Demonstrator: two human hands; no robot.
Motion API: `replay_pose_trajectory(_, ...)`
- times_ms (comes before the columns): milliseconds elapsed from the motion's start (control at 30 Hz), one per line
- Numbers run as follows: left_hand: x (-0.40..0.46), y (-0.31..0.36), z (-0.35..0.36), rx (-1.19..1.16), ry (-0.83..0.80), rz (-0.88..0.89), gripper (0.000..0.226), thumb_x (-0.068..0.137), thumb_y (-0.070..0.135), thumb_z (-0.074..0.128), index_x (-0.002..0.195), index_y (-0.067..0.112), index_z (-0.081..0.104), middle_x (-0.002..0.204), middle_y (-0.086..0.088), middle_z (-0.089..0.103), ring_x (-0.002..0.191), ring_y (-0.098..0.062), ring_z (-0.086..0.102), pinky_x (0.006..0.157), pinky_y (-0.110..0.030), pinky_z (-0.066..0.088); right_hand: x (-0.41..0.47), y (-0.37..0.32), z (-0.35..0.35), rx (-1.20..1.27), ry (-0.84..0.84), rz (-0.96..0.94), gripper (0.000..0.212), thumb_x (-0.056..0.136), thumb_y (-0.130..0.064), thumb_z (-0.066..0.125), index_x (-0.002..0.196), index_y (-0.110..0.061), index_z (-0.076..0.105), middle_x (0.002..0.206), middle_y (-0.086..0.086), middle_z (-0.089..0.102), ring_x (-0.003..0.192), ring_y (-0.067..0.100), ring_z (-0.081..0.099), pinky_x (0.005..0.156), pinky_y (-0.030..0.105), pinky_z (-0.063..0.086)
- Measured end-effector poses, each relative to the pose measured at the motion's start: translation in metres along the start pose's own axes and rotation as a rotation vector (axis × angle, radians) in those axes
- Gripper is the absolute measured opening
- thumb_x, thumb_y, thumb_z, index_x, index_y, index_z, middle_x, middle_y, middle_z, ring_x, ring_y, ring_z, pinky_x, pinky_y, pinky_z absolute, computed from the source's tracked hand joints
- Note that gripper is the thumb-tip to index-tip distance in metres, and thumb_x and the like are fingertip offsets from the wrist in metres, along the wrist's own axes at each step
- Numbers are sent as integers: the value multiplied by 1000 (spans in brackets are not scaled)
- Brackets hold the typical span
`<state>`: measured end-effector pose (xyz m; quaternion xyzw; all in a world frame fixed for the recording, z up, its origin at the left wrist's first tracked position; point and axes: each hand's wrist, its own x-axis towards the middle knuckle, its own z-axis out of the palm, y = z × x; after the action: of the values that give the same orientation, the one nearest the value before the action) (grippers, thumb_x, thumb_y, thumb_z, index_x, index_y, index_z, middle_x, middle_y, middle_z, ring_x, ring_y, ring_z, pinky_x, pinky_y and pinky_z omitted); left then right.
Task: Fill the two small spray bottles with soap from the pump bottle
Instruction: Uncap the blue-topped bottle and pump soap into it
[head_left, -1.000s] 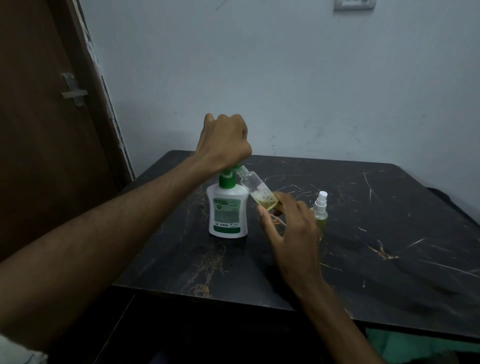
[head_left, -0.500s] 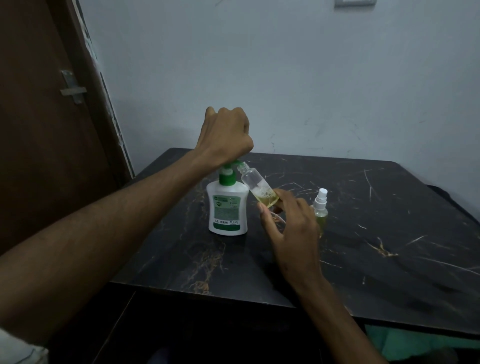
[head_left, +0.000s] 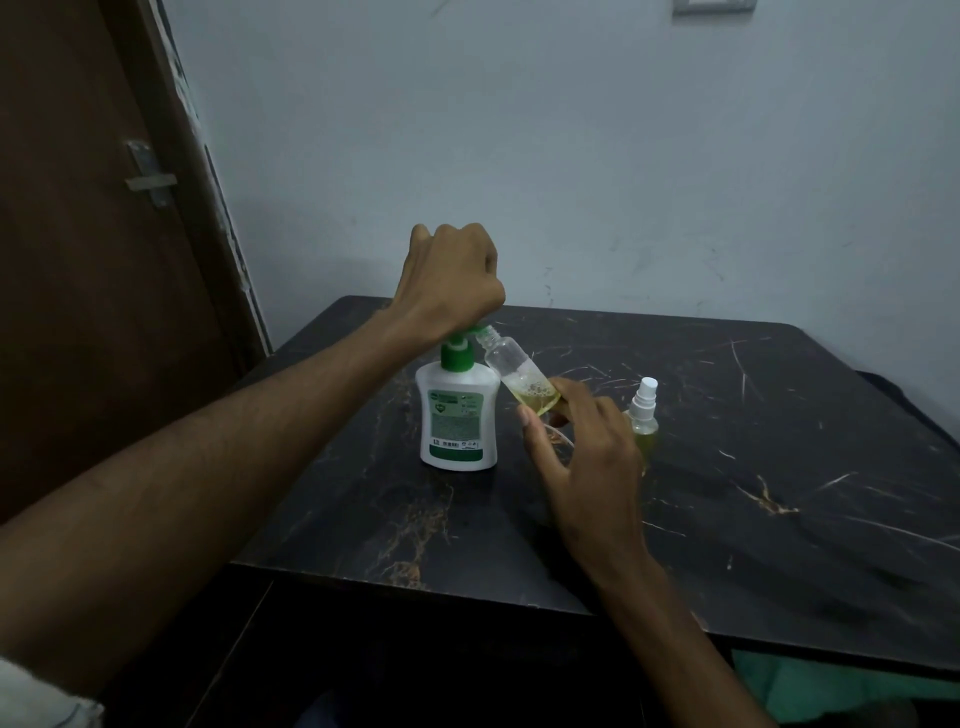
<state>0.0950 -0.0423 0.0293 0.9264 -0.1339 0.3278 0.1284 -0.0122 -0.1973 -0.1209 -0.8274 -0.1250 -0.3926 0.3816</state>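
Nearest, the right hand (head_left: 587, 457) pinches the base of the open spray bottle (head_left: 519, 376), whose long axis tilts up and left so its mouth sits just under the pump nozzle. Beyond, the left hand (head_left: 449, 280), fingers curled, presses the pump bottle (head_left: 457, 415) head. The capped spray bottle (head_left: 644, 410) stands just right, on the table (head_left: 779, 441).

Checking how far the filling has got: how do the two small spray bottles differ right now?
The held bottle has no spray cap and its neck is open; the standing bottle wears its white spray cap. The held bottle is tilted, neck at the pump bottle spout, pinched by the right hand; the standing bottle is upright on the table. Both are small, clear and hold yellow-green soap.
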Motion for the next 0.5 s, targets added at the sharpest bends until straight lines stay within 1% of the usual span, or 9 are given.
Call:
replay_pose_trajectory(133, 6, 4, -6, 30, -6, 22, 24, 57, 13, 45, 61, 4, 66, 62, -9, 67, 65, -30, 62, 97, -44, 39, 1, 0, 0, 9, -11, 3, 37, 100, -46, 55, 127, -21, 61, 101, -5, 61, 90, 13, 55, 76, 38, 53)
replay_pose_trajectory(333, 1, -2, 2, 4, -7, 11, 18, 63, 12, 47, 59, 10, 65, 61, -4, 65, 66, -26, 63, 100, -47, 41, 1, 0, 1, 0, 0, -11, 34, 100, -42, 59, 124, -19, 63, 101, -3, 64, 89, 12, 55, 76, 35, 52)
replay_pose_trajectory(400, 2, 1, -2, 20, -12, 32, 17, 61, 14, 47, 59, 10, 63, 60, -4, 64, 66, -26, 62, 100, -47, 41, 1, -1, 0, -2, 6, -15, 34, 99, -41, 60, 124, -18, 63, 101, -3, 64, 89, 11, 54, 77, 35, 51)
replay_pose_trajectory(500, 7, 5, -6, 43, -12, 52, 24, 56, 14, 43, 60, 5, 65, 60, -8, 65, 65, -30, 61, 100, -46, 41, 1, -2, 0, 0, 26, -22, 33, 98, -39, 61, 123, -18, 64, 99, -4, 64, 87, 8, 51, 76, 32, 49)
